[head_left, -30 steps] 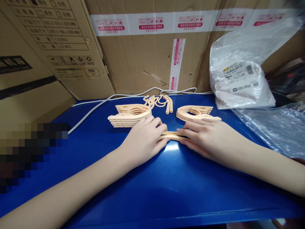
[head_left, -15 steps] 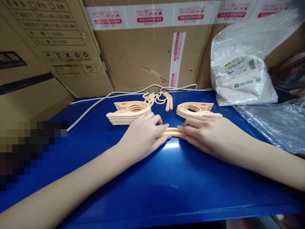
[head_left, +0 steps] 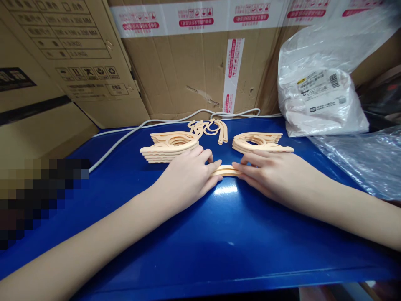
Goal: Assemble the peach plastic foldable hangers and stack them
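Just above the table, a curved beige plastic hanger piece [head_left: 227, 170] spans the gap between my hands, with its ends covered by my fingers. My left hand [head_left: 192, 173] pinches one end between thumb and fingertips. At the other end, my right hand [head_left: 266, 171] grips in the same way. Beyond my left hand lies a stack of beige folding hanger parts [head_left: 166, 148] with round openings. A similar stack [head_left: 266, 142] sits behind my right hand, which hides part of its front. Farther back, between the stacks, are loose beige hooks [head_left: 200, 125] and slim curved strips [head_left: 223, 131].
Cardboard boxes [head_left: 188, 75] stand along the back and left of the blue table [head_left: 219, 251]. A grey-white cable [head_left: 125, 133] runs along the back. At right are a white plastic parcel bag [head_left: 322, 100] and clear plastic wrap [head_left: 360, 163].
Both hands keep their pinch. The hanger piece has tipped slightly, so its groove looks narrower, and it sits a touch higher in view. The stacks have not moved.
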{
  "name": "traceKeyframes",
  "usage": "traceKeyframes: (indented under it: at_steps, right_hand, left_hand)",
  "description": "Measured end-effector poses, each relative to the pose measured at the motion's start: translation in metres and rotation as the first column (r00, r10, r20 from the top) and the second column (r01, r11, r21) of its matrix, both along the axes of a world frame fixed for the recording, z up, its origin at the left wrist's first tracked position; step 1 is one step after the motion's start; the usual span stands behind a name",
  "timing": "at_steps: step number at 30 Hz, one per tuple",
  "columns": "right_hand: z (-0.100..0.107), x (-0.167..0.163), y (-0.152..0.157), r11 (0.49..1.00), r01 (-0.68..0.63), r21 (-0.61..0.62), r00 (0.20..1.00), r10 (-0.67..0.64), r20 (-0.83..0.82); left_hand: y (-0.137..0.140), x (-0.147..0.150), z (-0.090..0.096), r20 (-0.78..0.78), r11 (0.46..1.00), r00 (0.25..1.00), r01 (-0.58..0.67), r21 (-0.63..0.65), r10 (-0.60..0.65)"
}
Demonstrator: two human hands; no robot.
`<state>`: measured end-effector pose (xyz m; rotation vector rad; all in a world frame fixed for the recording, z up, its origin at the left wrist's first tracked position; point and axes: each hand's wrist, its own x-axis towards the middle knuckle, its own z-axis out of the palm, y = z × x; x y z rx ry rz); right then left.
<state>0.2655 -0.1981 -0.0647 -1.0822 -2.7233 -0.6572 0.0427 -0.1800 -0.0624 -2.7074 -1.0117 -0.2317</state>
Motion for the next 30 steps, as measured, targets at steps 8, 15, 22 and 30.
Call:
traceKeyframes:
  at_steps: [8,15,22,30]
  right_hand:
    - [-0.003,-0.004,0.002,0.998,0.012,0.065,0.999,-0.01,-0.039]
    - [-0.009,-0.006,0.006,0.995,0.012,0.099,1.0,-0.01,-0.018]
    - [0.003,-0.008,0.011,0.992,-0.01,0.128,0.999,0.015,-0.039]
    - [0.05,-0.032,0.086,0.998,0.07,0.002,0.992,-0.069,-0.104]
  left_hand:
    - [0.002,0.001,-0.004,0.049,0.997,0.997,-0.054,-0.06,0.057]
    - [0.005,0.001,-0.005,0.064,0.998,0.996,-0.067,0.006,0.066]
    - [0.003,0.001,-0.006,0.079,0.997,0.994,-0.077,0.028,0.075]
    - [0.001,0.0,-0.005,0.08,0.996,0.994,-0.082,0.033,0.079]
